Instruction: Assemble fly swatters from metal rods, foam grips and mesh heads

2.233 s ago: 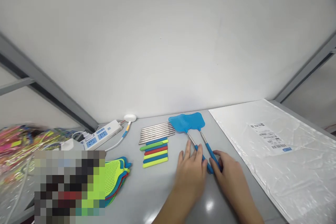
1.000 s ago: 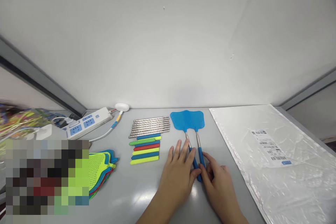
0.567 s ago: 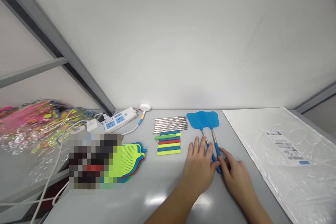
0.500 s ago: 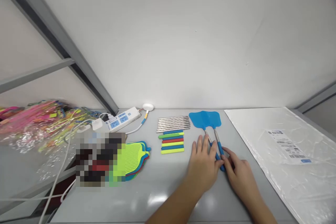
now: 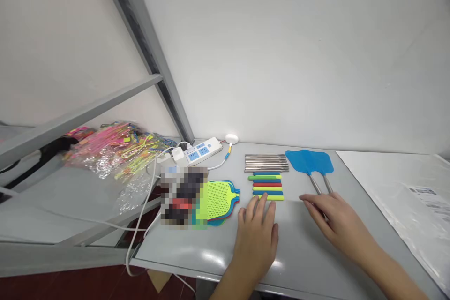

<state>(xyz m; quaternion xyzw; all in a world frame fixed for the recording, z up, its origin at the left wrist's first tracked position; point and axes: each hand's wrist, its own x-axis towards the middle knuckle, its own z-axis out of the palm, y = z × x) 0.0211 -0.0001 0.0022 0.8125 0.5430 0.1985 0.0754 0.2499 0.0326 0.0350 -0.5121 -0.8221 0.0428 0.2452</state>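
Observation:
Two blue fly swatters (image 5: 305, 160) lie on the right, heads up against each other, their metal shafts running down under my right hand (image 5: 328, 215). The right hand's fingers stretch out to the left over the table, holding nothing I can see; the swatters' grips are hidden beneath it. My left hand (image 5: 256, 234) is open, fingers spread, its tips close to the lowest yellow grip in a row of coloured handle grips (image 5: 267, 184). Above that row is a set of metal rods (image 5: 266, 163). Left of the hand, loose mesh swatter heads (image 5: 218, 199) are stacked, the yellow one uppermost.
A white power strip (image 5: 202, 151) with plugs and cables sits at the back left, near a pixelated patch. Bagged colourful items (image 5: 119, 147) lie beyond the grey metal frame (image 5: 151, 42). A white plastic package (image 5: 397, 192) covers the table's right side.
The view has turned left. My left hand has come off the blue swatters and moved left toward the coloured grips. The right hand now reaches across the swatters' lower ends.

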